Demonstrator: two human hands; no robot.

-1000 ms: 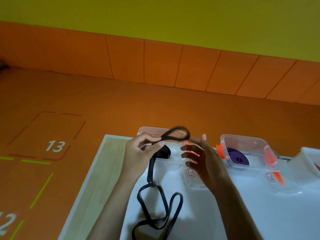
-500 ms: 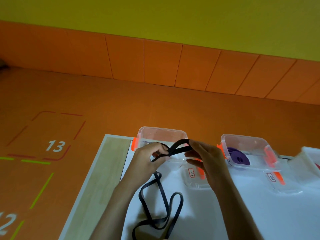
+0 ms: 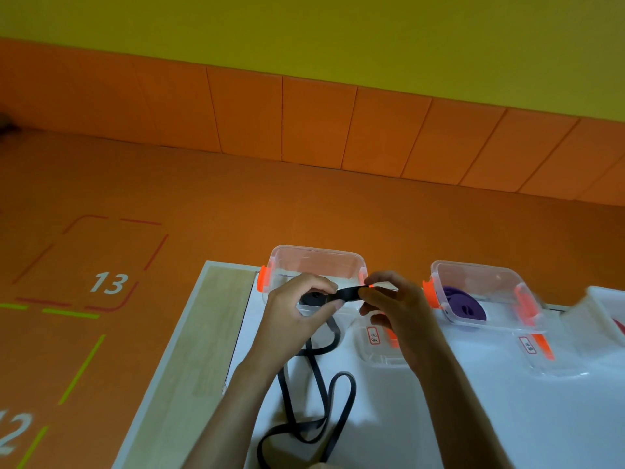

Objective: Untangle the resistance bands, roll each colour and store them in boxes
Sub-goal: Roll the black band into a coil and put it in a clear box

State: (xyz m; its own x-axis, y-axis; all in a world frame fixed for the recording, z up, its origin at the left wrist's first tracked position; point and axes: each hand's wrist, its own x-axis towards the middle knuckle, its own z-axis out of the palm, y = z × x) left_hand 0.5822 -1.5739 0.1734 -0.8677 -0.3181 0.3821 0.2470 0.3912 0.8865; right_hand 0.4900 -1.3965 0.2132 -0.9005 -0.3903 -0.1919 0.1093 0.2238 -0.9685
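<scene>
While both forearms reach up from the bottom edge, the left hand (image 3: 297, 313) and right hand (image 3: 395, 309) meet just in front of the left clear box (image 3: 314, 262). Their fingers are curled, and each hand pinches the black band (image 3: 350, 293), so a short flat stretch runs taut between them. Below the left hand the rest of the band drops to the white table (image 3: 507, 418) and lies in loose, crossing loops, thin and matte. Further right, a second clear box (image 3: 473, 269) holds a rolled purple band (image 3: 465, 304).
</scene>
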